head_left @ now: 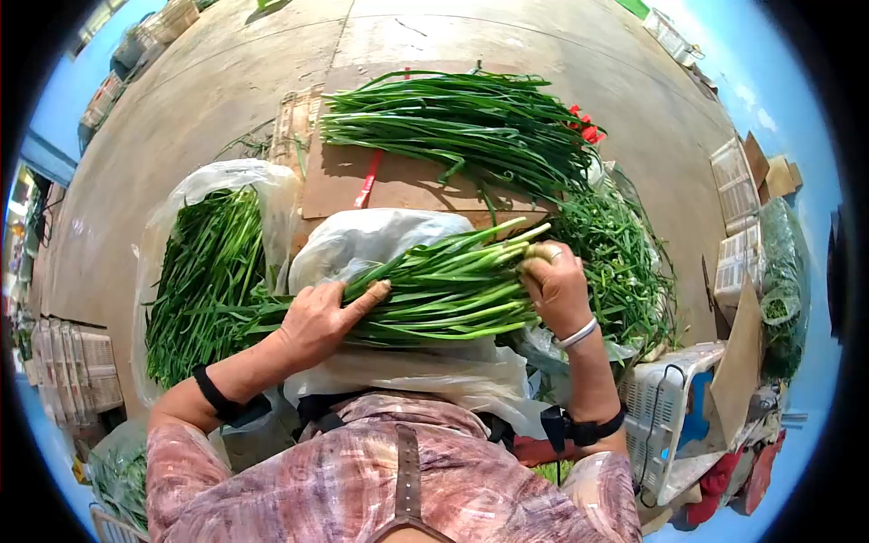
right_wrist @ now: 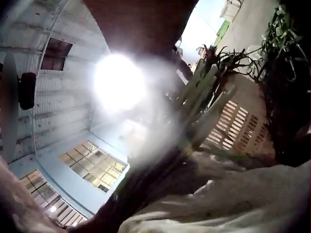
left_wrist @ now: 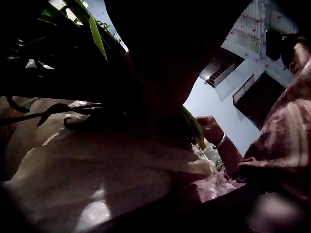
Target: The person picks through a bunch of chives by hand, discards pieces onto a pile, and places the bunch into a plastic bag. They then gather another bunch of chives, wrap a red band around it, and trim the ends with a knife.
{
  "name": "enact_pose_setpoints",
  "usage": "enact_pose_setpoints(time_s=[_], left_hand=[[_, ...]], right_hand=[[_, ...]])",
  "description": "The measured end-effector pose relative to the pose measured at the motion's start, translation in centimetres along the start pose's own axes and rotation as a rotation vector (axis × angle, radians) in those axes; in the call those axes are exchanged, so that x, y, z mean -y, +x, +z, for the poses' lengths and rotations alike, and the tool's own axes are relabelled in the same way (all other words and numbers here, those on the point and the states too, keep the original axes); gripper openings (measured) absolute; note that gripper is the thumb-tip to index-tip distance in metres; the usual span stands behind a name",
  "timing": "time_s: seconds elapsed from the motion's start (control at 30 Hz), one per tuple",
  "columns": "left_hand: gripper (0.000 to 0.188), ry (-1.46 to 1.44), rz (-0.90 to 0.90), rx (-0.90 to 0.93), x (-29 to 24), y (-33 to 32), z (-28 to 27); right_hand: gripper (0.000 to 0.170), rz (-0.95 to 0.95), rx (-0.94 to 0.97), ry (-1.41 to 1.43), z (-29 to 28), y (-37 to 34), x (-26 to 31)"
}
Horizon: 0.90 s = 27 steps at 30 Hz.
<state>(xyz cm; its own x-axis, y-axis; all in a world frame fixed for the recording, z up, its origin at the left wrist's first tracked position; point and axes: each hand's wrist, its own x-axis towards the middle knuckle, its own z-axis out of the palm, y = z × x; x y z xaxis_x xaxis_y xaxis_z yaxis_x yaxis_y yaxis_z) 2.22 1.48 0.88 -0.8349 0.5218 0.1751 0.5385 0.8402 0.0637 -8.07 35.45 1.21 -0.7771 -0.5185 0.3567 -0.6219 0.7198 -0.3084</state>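
A bunch of long green stalks [head_left: 444,294] lies across the person's lap on pale plastic, its light ends to the right. The left hand [head_left: 321,317] rests on the leafy part, thumb stretched over the stalks; its underside is hidden. At the pale ends, the right hand [head_left: 554,281] pinches some stalks with curled fingers. In the left wrist view the left hand [left_wrist: 160,63] is a dark shape beside leaves. Stalks [right_wrist: 199,102] run blurred through glare in the right wrist view.
A larger pile of stalks [head_left: 462,127] lies on a cardboard-topped surface [head_left: 335,185] ahead. A plastic bag of leaves [head_left: 204,271] stands at left, loose greens [head_left: 615,262] at right. A white crate [head_left: 656,425] is at the lower right, with other crates [head_left: 77,371] at the far left.
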Motion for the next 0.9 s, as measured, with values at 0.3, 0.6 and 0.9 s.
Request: enact_pose_setpoints(time_s=[0.3, 0.6, 0.9], left_hand=[[0.100, -0.131, -0.232, -0.005, 0.6, -0.6, -1.1], [0.066, -0.130, -0.182, -0.001, 0.6, -0.9, 0.7], [0.051, -0.046, -0.129, -0.145, 1.1, 0.3, 0.5]], right_hand=[[0.006, 0.292, -0.316, 0.410, 2.0, -3.4, -0.9], [0.016, 1.161, -0.638, 0.799, 0.6, -9.2, -14.1], [0.026, -0.078, -0.033, -0.029, -2.5, 2.8, 1.3]])
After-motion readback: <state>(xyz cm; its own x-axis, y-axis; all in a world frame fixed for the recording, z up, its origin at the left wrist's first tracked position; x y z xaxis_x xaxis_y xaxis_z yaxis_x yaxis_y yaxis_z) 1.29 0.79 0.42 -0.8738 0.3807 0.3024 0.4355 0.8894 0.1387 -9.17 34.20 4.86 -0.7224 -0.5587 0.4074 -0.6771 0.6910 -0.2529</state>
